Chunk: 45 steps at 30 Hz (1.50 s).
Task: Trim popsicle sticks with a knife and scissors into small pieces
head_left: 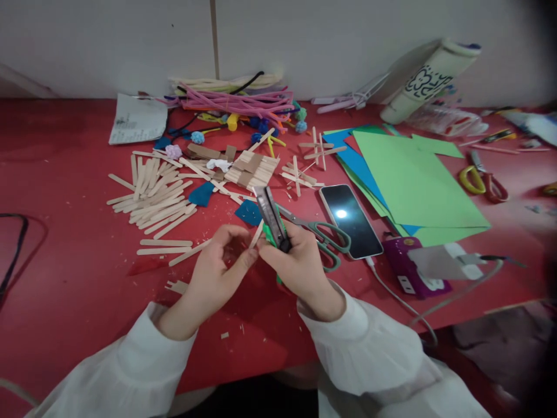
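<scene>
My right hand is closed around a green and black snap-off utility knife, its blade end pointing up and away from me. Between the thumb and fingers of my left hand is a wooden craft stick, held close to the knife; its lower end is hidden by my fingers. Grey-handled scissors lie just beyond my right hand. A small panel of joined craft sticks rests past the knife, and loose craft sticks are heaped to the left. Blue scraps lie near my fingertips.
A phone with a cable lies at right, near a purple power block. Coloured sheets, a tilted tumbler and red-and-yellow scissors are farther right. Pipe cleaners and a written note sit along the wall.
</scene>
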### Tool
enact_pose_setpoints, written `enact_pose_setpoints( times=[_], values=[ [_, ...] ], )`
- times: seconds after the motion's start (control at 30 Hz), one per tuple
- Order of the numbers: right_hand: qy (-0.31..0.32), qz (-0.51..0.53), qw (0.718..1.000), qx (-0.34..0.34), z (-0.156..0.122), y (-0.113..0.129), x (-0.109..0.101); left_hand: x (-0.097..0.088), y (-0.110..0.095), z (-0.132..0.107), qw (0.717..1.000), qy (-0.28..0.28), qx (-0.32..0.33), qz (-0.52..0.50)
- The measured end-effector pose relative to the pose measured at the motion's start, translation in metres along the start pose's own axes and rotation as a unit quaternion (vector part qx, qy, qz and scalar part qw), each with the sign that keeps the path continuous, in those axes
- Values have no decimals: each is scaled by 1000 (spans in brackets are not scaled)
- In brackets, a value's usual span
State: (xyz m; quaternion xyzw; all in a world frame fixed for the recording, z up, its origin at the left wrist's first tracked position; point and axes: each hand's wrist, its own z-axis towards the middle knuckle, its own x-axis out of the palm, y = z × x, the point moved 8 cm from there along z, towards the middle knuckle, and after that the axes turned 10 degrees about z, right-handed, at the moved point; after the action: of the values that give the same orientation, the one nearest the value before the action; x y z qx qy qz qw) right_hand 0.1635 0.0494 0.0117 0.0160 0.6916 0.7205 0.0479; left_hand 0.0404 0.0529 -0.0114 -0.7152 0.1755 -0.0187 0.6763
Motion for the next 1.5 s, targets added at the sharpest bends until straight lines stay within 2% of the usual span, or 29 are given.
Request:
enact_pose_setpoints(
  times=[0.07, 0.17, 0.27, 0.33, 0.47, 0.6, 0.83, 1.1, 1.4, 1.5],
  values=[
    [2, -8, 1000, 2, 1, 0, 0, -1, -1, 1, 999, 9, -6, 37],
    [-8, -55, 998, 15, 1, -2, -5, -3, 5, 4, 998, 14, -57, 7],
    [-5, -142, 990, 24, 2, -3, -11, -10, 12, 6, 993, -14, -106, -55],
    [10, -213, 977, 3, 2, -1, -13, -16, 14, 7, 989, -42, -121, -73],
    [26, -327, 943, -47, 3, 3, -13, -27, 16, 8, 987, -90, -117, -71],
    [31, -379, 923, -61, 2, 3, -11, -37, 13, 6, 987, -131, -90, -34],
    [33, -414, 908, -57, 1, 0, -11, -44, 6, 3, 983, -162, -79, 20],
    [45, -450, 890, -63, -2, -6, -8, -45, 12, 2, 982, -174, -69, 3],
    [79, -420, 904, -4, -4, -13, -2, -47, 6, 3, 980, -183, -67, 41],
    [74, -391, 917, 0, -4, -11, -3, -46, 5, 3, 981, -178, -68, 40]
  ],
)
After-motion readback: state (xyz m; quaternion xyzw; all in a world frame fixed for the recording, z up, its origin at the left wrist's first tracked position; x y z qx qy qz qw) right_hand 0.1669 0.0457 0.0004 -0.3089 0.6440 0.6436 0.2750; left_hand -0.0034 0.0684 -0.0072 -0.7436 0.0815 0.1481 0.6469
